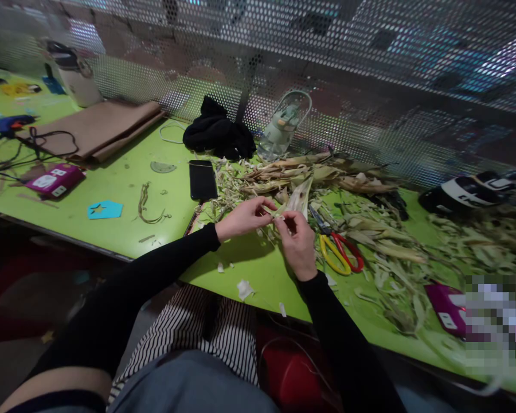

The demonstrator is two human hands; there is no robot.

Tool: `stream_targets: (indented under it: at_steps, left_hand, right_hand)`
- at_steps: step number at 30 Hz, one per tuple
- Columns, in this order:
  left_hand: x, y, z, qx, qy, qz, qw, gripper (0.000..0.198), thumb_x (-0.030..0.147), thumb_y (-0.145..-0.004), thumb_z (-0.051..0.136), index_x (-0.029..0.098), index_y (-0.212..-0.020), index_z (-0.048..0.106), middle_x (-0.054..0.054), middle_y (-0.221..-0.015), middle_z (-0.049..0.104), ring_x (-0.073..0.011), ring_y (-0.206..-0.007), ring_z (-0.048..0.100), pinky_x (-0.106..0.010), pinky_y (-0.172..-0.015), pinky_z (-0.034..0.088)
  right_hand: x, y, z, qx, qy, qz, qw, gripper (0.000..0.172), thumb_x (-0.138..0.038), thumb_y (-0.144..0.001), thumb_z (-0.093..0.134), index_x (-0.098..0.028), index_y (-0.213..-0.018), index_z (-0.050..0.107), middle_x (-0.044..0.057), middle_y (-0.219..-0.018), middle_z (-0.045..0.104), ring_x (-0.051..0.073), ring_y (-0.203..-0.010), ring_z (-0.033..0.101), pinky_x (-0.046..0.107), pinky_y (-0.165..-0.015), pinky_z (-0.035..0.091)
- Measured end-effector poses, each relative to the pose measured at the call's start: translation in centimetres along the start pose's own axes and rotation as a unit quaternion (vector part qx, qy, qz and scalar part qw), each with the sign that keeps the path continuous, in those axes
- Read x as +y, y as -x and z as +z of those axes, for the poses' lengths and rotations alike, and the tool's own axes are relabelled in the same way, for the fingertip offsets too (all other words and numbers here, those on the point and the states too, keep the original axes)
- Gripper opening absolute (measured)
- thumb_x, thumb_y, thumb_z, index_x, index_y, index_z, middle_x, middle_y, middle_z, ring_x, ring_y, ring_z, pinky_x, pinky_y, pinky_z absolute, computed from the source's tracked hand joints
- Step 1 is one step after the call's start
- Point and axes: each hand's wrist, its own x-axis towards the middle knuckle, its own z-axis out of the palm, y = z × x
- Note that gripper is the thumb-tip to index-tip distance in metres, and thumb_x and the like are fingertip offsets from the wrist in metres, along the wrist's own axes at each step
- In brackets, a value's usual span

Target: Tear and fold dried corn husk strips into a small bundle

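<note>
Near the front of the green table (163, 241), my left hand (246, 218) pinches one end of a pale strip of dried husk. Close to its right, my right hand (297, 244) has thumb and fingers pressed together on the same husk (300, 198), whose wider part fans up behind the fingers. Scissors (341, 252) with one yellow and one red handle lie just right of my right hand. A pile of dried husks (284, 171) spreads behind both hands, with more loose husks (382, 238) to the right.
A black phone (202, 179), black cloth (217, 129) and clear bottle (280, 131) stand or lie behind. Left are a purple box (55, 180), blue card (105, 209), brown paper (98, 129) and glue gun (12, 123). A perforated metal panel (163, 63) borders the table's back.
</note>
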Motion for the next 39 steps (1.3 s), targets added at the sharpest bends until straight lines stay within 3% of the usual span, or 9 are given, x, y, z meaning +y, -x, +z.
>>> stream_targets:
  at_steps: [6, 11, 14, 17, 22, 25, 28, 34, 39]
  left_hand:
    - [-0.3, -0.2, -0.1, -0.056, 0.095, 0.041, 0.993, 0.016, 0.018, -0.09, 0.063, 0.012, -0.103, 0.056, 0.003, -0.075, 0.057, -0.0069, -0.065, 0.05, -0.022, -0.061, 0.039]
    - [-0.7, -0.3, -0.1, -0.074, 0.125, 0.046, 0.988, 0.028, 0.016, -0.08, 0.074, 0.012, -0.101, 0.057, 0.001, -0.083, 0.061, -0.0089, -0.077, 0.059, -0.026, -0.075, 0.046]
    - [-1.0, -0.3, 0.2, -0.037, 0.109, 0.052, 0.992, 0.025, 0.017, -0.08, 0.075, 0.013, -0.097, 0.057, 0.002, -0.081, 0.06, -0.008, -0.074, 0.057, -0.025, -0.072, 0.045]
    - [-1.1, -0.3, 0.4, 0.0, 0.104, 0.044, 0.994, 0.021, 0.021, -0.085, 0.071, 0.013, -0.098, 0.057, 0.005, -0.074, 0.057, -0.0064, -0.066, 0.053, -0.023, -0.065, 0.042]
    - [-0.9, -0.3, 0.3, 0.05, 0.098, 0.029, 0.994, 0.019, 0.018, -0.087, 0.069, 0.013, -0.1, 0.057, 0.004, -0.076, 0.06, -0.006, -0.063, 0.057, -0.021, -0.063, 0.045]
    - [-1.0, -0.3, 0.3, 0.072, 0.076, 0.024, 0.994, 0.015, 0.018, -0.088, 0.068, 0.013, -0.099, 0.059, 0.002, -0.079, 0.062, -0.0058, -0.061, 0.057, -0.02, -0.06, 0.044]
    - [-1.2, -0.4, 0.3, 0.072, 0.045, 0.032, 0.996, 0.011, 0.014, -0.087, 0.065, 0.012, -0.097, 0.061, 0.001, -0.083, 0.064, -0.0055, -0.063, 0.055, -0.02, -0.061, 0.043]
    - [-1.1, -0.3, -0.2, -0.047, 0.019, 0.065, 0.997, 0.011, 0.02, -0.089, 0.064, 0.013, -0.098, 0.062, -0.001, -0.086, 0.064, -0.0075, -0.072, 0.056, -0.023, -0.069, 0.044]
    - [-1.0, -0.2, 0.0, -0.047, 0.044, 0.073, 0.995, 0.025, 0.018, -0.086, 0.066, 0.015, -0.109, 0.057, 0.003, -0.08, 0.058, -0.0079, -0.071, 0.054, -0.023, -0.068, 0.044]
  right_hand:
    - [-0.2, -0.2, 0.5, -0.001, -0.27, 0.219, 0.938, 0.028, -0.042, -0.074, 0.078, -0.024, -0.083, 0.058, -0.005, -0.071, 0.053, 0.011, -0.059, 0.046, 0.025, -0.056, 0.04]
    - [-0.5, -0.5, 0.5, -0.013, -0.328, 0.265, 0.907, 0.031, -0.041, -0.068, 0.082, -0.023, -0.079, 0.059, -0.004, -0.073, 0.058, 0.01, -0.061, 0.05, 0.023, -0.056, 0.043]
    - [-0.2, -0.5, 0.5, -0.02, -0.319, 0.256, 0.912, 0.031, -0.044, -0.072, 0.081, -0.023, -0.082, 0.06, -0.004, -0.076, 0.06, 0.01, -0.062, 0.051, 0.023, -0.058, 0.044]
    - [0.2, -0.4, 0.4, -0.017, -0.252, 0.204, 0.946, 0.031, -0.048, -0.078, 0.077, -0.024, -0.09, 0.063, -0.003, -0.079, 0.062, 0.012, -0.065, 0.054, 0.026, -0.061, 0.046]
    - [0.1, 0.1, -0.1, -0.013, 0.011, 0.016, 1.0, 0.02, -0.042, -0.092, 0.066, -0.022, -0.093, 0.065, 0.003, -0.086, 0.068, 0.018, -0.074, 0.06, 0.034, -0.069, 0.05]
    - [-0.2, 0.4, -0.2, 0.012, 0.183, -0.137, 0.973, 0.015, -0.033, -0.097, 0.059, -0.021, -0.093, 0.067, 0.008, -0.09, 0.07, 0.023, -0.084, 0.062, 0.039, -0.077, 0.05]
    - [-0.3, 0.3, -0.4, 0.031, 0.249, -0.206, 0.946, 0.012, -0.03, -0.098, 0.059, -0.023, -0.097, 0.068, 0.01, -0.104, 0.072, 0.027, -0.099, 0.063, 0.043, -0.089, 0.048]
    - [-0.1, -0.3, -0.8, -0.018, 0.085, -0.114, 0.99, 0.014, -0.037, -0.098, 0.058, -0.024, -0.098, 0.065, 0.006, -0.102, 0.071, 0.023, -0.097, 0.065, 0.041, -0.088, 0.051]
    - [0.3, -0.3, -0.7, -0.034, -0.055, 0.021, 0.998, 0.02, -0.043, -0.092, 0.066, -0.024, -0.096, 0.065, 0.002, -0.094, 0.07, 0.019, -0.083, 0.064, 0.035, -0.079, 0.053]
